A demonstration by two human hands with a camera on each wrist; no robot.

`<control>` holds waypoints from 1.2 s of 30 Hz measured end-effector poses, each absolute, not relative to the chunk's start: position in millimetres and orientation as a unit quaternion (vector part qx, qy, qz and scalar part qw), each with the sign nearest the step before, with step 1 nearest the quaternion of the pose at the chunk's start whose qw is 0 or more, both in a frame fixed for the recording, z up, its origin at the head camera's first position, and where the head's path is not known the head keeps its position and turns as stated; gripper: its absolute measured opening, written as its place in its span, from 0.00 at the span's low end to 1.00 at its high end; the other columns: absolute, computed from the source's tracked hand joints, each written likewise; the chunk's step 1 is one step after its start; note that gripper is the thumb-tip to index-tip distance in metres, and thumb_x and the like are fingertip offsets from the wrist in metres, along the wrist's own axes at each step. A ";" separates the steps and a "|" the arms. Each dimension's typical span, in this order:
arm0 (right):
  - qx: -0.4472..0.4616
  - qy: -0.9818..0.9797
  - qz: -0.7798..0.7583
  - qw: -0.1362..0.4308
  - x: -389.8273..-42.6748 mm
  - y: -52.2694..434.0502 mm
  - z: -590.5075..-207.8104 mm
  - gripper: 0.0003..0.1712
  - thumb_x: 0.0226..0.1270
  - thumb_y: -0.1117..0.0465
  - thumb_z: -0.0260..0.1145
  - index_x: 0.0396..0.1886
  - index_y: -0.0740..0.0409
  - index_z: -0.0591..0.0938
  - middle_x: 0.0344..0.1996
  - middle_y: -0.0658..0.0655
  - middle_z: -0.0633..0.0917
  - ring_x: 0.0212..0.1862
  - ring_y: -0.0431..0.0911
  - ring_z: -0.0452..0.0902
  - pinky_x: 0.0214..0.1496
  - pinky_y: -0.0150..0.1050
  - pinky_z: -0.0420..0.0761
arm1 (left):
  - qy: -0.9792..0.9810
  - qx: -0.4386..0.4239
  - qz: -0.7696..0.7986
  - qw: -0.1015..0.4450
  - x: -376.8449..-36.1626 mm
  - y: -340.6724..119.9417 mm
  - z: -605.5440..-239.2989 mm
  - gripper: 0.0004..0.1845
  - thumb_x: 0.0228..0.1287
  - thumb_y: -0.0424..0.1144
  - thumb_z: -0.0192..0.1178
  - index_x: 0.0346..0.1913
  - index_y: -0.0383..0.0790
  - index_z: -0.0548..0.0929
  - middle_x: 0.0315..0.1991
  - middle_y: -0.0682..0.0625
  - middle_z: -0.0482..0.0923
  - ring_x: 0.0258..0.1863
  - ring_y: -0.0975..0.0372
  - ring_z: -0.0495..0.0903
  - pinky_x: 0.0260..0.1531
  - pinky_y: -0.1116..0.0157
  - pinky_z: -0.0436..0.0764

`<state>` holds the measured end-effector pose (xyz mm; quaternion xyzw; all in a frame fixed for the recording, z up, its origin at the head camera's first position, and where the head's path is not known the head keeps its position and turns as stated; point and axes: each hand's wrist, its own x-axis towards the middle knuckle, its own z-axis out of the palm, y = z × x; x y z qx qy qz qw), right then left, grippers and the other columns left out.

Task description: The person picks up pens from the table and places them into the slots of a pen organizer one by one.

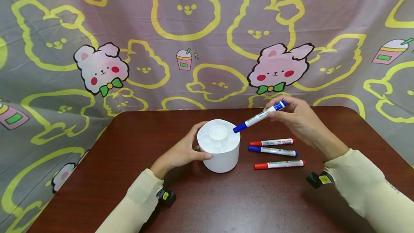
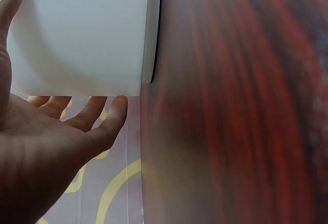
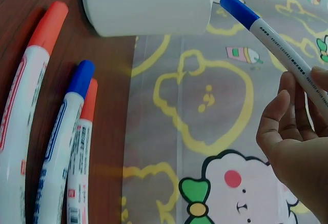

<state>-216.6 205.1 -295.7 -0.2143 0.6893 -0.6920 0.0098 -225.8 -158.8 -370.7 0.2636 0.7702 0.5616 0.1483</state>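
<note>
My right fingers (image 3: pixel 274 107) are pinching a blue marker (image 1: pixel 258 118), slanting at the rim of the white holder (image 1: pixel 223 161) my left fingers (image 2: pixel 117 115) are gripping on the worktop (image 1: pixel 226 204). That shallow angle is risking the cap snagging, twisting the marker loose.

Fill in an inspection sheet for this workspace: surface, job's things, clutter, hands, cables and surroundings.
Surface: dark reddish-brown wood-grain table.
Job's things: white compartmented pen holder, upright; raised blue-capped marker, cap angled down at the holder's rim, contact unclear; second blue-capped marker between two red-capped markers, lying right of the holder.
Clutter: nothing seen.
Left hand: grips the holder's side.
Right hand: holds the raised marker.
Cables: nothing seen.
Surroundings: cartoon-printed cloth behind the table.
</note>
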 end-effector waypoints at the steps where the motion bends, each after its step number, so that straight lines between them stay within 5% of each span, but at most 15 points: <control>1: -0.214 0.690 -0.691 0.011 -216.6 203.2 -295.4 0.08 0.73 0.71 0.68 0.48 0.61 0.86 0.51 0.54 0.80 0.50 0.45 0.77 0.50 0.31 0.86 | 0.770 0.264 0.561 0.148 -225.8 -158.8 -370.8 0.57 0.57 0.36 0.80 0.82 0.51 0.52 0.76 0.42 0.61 0.60 0.49 0.78 0.59 0.60 0.81; 26: -0.202 0.691 -0.692 0.044 -215.1 162.9 -303.0 0.12 0.73 0.69 0.69 0.51 0.53 0.85 0.52 0.54 0.82 0.55 0.46 0.80 0.60 0.34 0.83 | 0.777 0.270 0.551 0.143 -225.3 -158.0 -370.5 0.57 0.56 0.37 0.80 0.82 0.54 0.52 0.76 0.46 0.62 0.63 0.50 0.77 0.62 0.55 0.80; 36: -0.210 0.694 -0.688 0.004 -216.9 152.8 -312.7 0.19 0.68 0.73 0.70 0.53 0.49 0.82 0.45 0.50 0.85 0.47 0.44 0.84 0.54 0.35 0.86 | 0.769 0.275 0.559 0.146 -223.4 -158.1 -368.2 0.57 0.58 0.36 0.79 0.82 0.52 0.52 0.77 0.44 0.61 0.64 0.49 0.77 0.62 0.55 0.80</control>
